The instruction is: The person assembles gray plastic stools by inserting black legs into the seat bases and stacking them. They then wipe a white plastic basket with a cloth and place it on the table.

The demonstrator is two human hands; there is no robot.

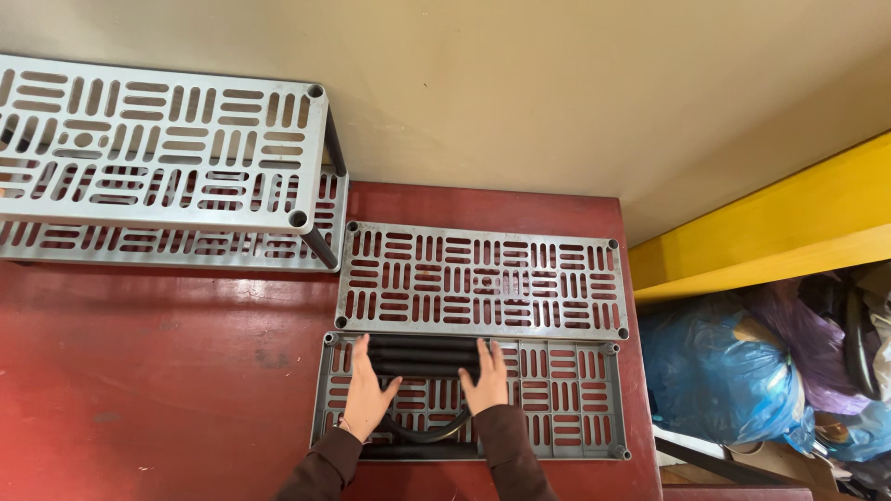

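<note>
Two grey slotted plastic shelf panels lie flat on a red floor, the far panel [483, 279] against the wall and the near panel [566, 394] in front of it. A bundle of black tubes [423, 355] rests across the near panel's left half, with another black tube [418, 452] at its front edge. My left hand [366, 392] lies flat, fingers apart, on the left end of the bundle. My right hand [484, 379] lies flat on its right end. A thin black loop [427, 434] curves between my wrists. Neither hand grips anything.
An assembled grey two-tier shelf unit [158, 148] with black posts stands at the left against the beige wall. A yellow beam [770, 232] runs at the right. Blue [715, 371] and purple plastic bags fill the gap past the floor's right edge.
</note>
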